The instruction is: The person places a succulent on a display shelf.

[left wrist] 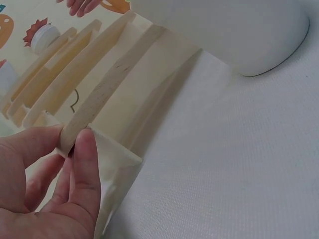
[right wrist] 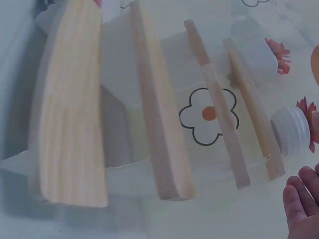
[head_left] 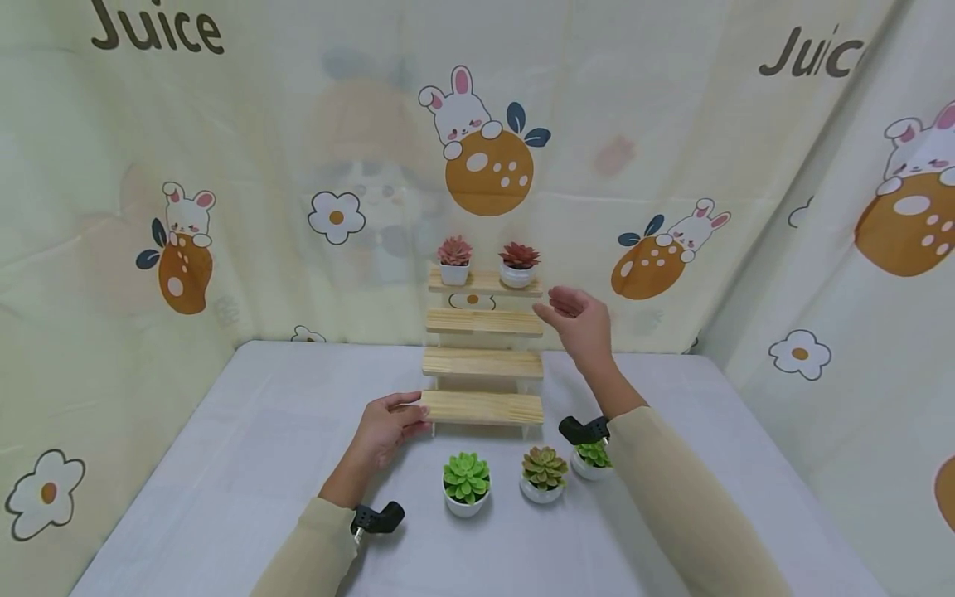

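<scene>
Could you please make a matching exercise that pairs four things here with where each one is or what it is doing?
Things:
1. Left hand
2. Right hand
3. Pink succulent
4. Brownish-green succulent

Places or states:
A. Near the stand, holding nothing
B. On the table, in front of the stand
C. Gripping the lowest shelf
D. On the top shelf

Pairs: 1-C, 2-A, 3-D, 4-B

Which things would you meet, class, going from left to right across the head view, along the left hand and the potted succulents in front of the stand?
Left hand → bright green succulent in a white pot → reddish-green succulent in a white pot → partly hidden green succulent.
</scene>
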The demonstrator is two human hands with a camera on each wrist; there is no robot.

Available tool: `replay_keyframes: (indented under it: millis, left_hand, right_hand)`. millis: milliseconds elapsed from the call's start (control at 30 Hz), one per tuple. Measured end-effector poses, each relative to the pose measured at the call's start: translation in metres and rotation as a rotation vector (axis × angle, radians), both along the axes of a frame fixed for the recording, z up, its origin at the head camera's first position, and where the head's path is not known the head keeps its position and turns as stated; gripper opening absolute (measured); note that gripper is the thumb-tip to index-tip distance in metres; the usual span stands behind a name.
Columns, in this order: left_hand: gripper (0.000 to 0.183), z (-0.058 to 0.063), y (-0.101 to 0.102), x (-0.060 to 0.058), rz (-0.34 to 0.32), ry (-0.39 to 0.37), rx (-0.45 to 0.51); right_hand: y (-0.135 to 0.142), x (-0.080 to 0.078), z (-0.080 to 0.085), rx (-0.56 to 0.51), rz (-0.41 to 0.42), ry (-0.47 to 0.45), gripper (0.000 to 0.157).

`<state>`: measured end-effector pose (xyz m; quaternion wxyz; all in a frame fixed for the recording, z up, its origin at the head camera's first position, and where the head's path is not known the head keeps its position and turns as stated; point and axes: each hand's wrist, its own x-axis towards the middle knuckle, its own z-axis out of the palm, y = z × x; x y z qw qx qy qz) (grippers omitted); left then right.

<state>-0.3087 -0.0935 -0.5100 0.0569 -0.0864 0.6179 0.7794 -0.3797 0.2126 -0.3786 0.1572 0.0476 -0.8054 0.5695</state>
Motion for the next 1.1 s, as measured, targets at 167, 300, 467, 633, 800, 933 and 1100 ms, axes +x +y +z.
replay_keyframes:
  millis: [167, 300, 467, 633, 800, 933, 1100]
  left_hand:
    - [0.039, -0.001, 0.000, 0.000, 0.001, -0.006, -0.002]
    - [0.040, -0.001, 0.000, 0.000, -0.003, 0.012, 0.015]
    - [0.041, -0.001, 0.001, 0.000, -0.006, 0.018, 0.031]
    - [0.041, -0.001, 0.001, 0.000, -0.002, 0.009, 0.028]
    - [0.042, -0.001, 0.001, 0.000, -0.007, 0.000, 0.017]
    - [0.042, -0.001, 0.000, 0.000, -0.006, 0.002, 0.014]
    - [0.041, -0.002, 0.000, 0.000, -0.007, 0.011, 0.016]
  right_hand:
    - [0.004, 0.018, -0.004, 0.003, 0.025, -0.007, 0.058]
    - [0.011, 0.032, -0.009, -0.014, 0.043, -0.028, 0.053]
    - [0.024, 0.049, -0.022, -0.032, 0.045, -0.051, 0.055]
    - [0.036, 0.066, -0.038, -0.018, 0.023, -0.075, 0.059]
    - [0.046, 0.082, -0.051, -0.005, 0.002, -0.087, 0.060]
    - [0.052, 0.092, -0.064, -0.013, 0.008, -0.093, 0.059]
    - [0.058, 0.103, -0.082, 0.032, -0.001, -0.089, 0.056]
